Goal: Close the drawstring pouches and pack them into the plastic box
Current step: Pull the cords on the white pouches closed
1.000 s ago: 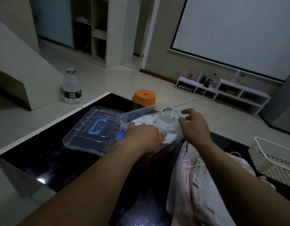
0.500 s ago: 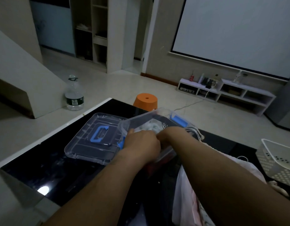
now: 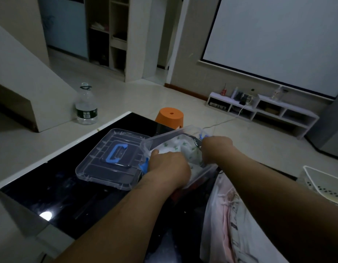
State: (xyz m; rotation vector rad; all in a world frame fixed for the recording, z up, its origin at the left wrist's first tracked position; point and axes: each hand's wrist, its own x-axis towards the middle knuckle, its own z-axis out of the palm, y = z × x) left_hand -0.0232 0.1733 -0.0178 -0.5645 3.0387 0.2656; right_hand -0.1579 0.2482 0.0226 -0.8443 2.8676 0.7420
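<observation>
A clear plastic box (image 3: 165, 136) stands on the black table (image 3: 56, 188), tilted toward me. Inside it lies a white drawstring pouch with green prints (image 3: 180, 146). My left hand (image 3: 168, 168) reaches into the box's near side and presses down on the pouch, fingers hidden under the palm. My right hand (image 3: 216, 149) is in the box's right part, fingers curled on the pouch near its dark cord. A pale pink and white pouch (image 3: 227, 221) lies on the table under my right forearm.
The box's clear lid with a blue handle (image 3: 112, 158) lies flat just left of the box. A white perforated basket (image 3: 323, 183) sits at the right edge. On the floor beyond stand an orange stool (image 3: 171, 115) and a water bottle (image 3: 86, 107).
My right hand moved from the box's far rim down into the box and now sits to the right of my left hand. The pouch sits lower in the box. My view shifted slightly.
</observation>
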